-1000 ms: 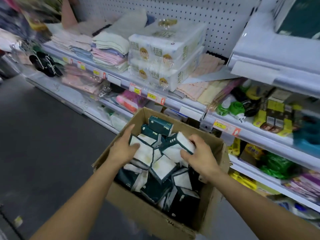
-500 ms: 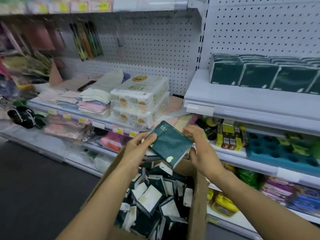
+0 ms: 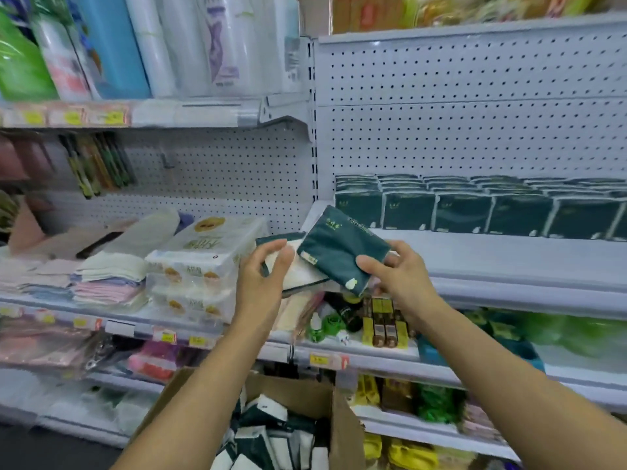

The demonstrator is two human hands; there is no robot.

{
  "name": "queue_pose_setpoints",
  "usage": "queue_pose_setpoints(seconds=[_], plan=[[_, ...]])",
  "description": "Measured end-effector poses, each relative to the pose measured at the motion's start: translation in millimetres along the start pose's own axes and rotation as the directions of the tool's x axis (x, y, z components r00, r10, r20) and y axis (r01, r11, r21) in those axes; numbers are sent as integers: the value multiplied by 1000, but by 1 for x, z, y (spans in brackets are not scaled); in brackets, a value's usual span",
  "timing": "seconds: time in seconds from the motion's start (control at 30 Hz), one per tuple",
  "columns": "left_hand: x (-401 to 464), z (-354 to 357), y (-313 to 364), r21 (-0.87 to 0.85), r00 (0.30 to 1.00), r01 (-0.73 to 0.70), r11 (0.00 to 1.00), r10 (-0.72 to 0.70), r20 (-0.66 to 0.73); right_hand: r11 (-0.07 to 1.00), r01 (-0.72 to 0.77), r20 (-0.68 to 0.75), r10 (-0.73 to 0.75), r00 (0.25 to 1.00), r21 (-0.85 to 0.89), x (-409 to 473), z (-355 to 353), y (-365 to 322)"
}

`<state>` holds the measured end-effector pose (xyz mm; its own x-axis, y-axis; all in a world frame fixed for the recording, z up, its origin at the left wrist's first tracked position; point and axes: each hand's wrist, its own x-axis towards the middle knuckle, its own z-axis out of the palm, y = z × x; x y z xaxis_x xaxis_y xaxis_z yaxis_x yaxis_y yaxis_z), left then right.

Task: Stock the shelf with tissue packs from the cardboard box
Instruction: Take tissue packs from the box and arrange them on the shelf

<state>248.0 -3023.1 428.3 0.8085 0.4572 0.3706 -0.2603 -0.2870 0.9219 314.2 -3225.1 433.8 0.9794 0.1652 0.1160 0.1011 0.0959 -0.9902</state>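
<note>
My right hand grips a dark green tissue pack, tilted, in front of the white shelf. My left hand holds a second pack with its white side up, partly under the first. A row of the same green packs stands upright at the back of that shelf. Below, the cardboard box holds several more green and white packs.
The shelf's front strip before the row is bare. To the left lie bagged white tissue bundles and folded cloths. Small bottles and boxes fill the shelf under my hands. Tall rolls stand on the top left shelf.
Both hands lifted out of the box with packs and rose toward the white shelf. The two packs have come apart, one in each hand. My view tilted up.
</note>
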Motion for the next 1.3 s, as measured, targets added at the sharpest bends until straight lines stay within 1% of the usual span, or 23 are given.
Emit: queue_pose_setpoints(seconds=[0.03,0.1,0.2,0.23,0.33,0.4,0.47,0.53,0.7,0.83,0.9,1.0,1.1,1.13,1.17,1.2,1.23,1.27,1.3], plan=[[8,7,2,22,1000,-3,1000,3,-4,998,45,-43,-48,998,-47,11,-12,-5],[23,20,5,48,1000,7,999,-6,-10,975,108,-110,-131,985,-195,33,-34,-12],[42,37,5,9,1000,27,1000,-27,-14,932,116,-166,-182,969,-343,64,-60,-13],[46,41,4,-9,1000,27,1000,-27,-13,915,117,-156,-190,969,-386,74,-64,-11],[58,53,1,-64,999,45,997,-46,-16,843,121,-68,-183,981,-524,103,-63,-1],[63,58,-1,-99,995,100,990,-102,-10,804,122,-43,-180,983,-582,122,-57,6],[70,62,-5,-97,986,161,982,-164,-24,787,135,-45,-203,978,-602,138,-52,12],[76,65,-9,-78,981,188,979,-191,-35,790,139,-67,-222,973,-598,153,-49,16],[85,66,-14,-70,979,197,978,-200,-44,803,134,-87,-226,970,-581,181,-40,22],[89,67,-18,-77,978,200,977,-204,-42,834,116,-140,-225,964,-540,188,-32,23],[91,66,-20,-84,978,201,976,-205,-38,833,116,-163,-239,957,-542,189,-30,25],[93,65,-23,-83,976,210,974,-214,-41,809,108,-183,-257,949,-578,189,-29,26],[95,65,-24,-94,974,218,971,-223,-45,746,77,-223,-293,930,-661,183,-28,24],[95,65,-24,-103,973,223,969,-228,-45,729,89,-232,-328,916,-679,179,-28,24],[95,65,-25,-111,972,224,968,-230,-45,707,149,-203,-388,899,-692,173,-29,25],[95,65,-26,-115,971,227,967,-234,-48,653,268,-110,-477,872,-709,165,-29,26],[96,66,-25,-123,970,231,965,-238,-47,541,421,48,-572,819,-728,157,-29,28],[95,68,-23,-140,969,236,962,-243,-35,382,568,238,-637,734,-729,150,-28,29],[95,70,-20,-176,967,249,952,-254,-8,215,677,413,-651,637,-704,146,-26,31]])
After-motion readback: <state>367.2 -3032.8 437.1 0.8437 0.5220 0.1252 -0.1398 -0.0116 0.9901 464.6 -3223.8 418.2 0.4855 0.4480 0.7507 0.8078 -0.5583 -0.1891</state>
